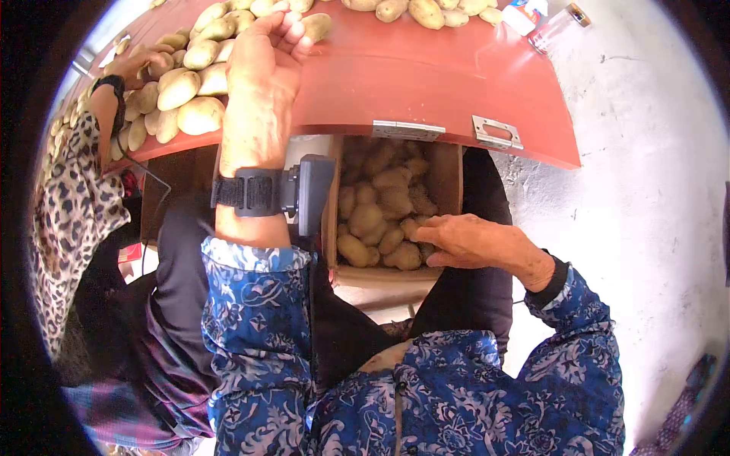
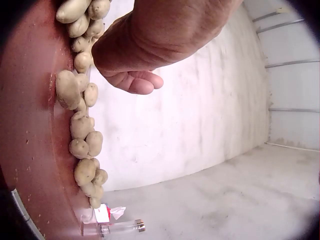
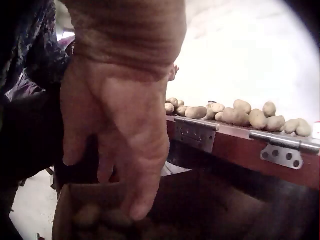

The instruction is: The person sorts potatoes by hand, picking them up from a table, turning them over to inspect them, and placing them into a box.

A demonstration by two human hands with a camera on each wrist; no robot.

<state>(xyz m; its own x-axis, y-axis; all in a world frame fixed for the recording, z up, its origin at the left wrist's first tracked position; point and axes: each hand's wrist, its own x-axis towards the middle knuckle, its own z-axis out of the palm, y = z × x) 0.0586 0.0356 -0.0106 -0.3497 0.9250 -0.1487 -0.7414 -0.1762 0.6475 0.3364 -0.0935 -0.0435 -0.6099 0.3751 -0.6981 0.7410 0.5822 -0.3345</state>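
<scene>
My left hand (image 1: 266,72) is raised over the red table (image 1: 426,72), beside a heap of potatoes (image 1: 179,90). Its fingers are loosely bent, and no potato shows in it. A single potato (image 1: 315,27) appears right by its fingertips. In the left wrist view the fingers (image 2: 137,82) bend inward near a row of potatoes (image 2: 80,125). Down at the cardboard box (image 1: 456,178), my right hand (image 1: 483,242) reaches over the rim, fingertips at the potatoes (image 1: 369,216) inside. The right wrist view has its fingers (image 3: 140,190) pointing down into the box, holding nothing visible.
Another person's hand (image 1: 137,67) is at the heap on the left. More potatoes (image 1: 426,12) line the table's far edge, near a clear bottle (image 1: 559,29) and a white packet (image 1: 525,14). Metal hinges (image 1: 498,131) sit on the table's near edge, above the box.
</scene>
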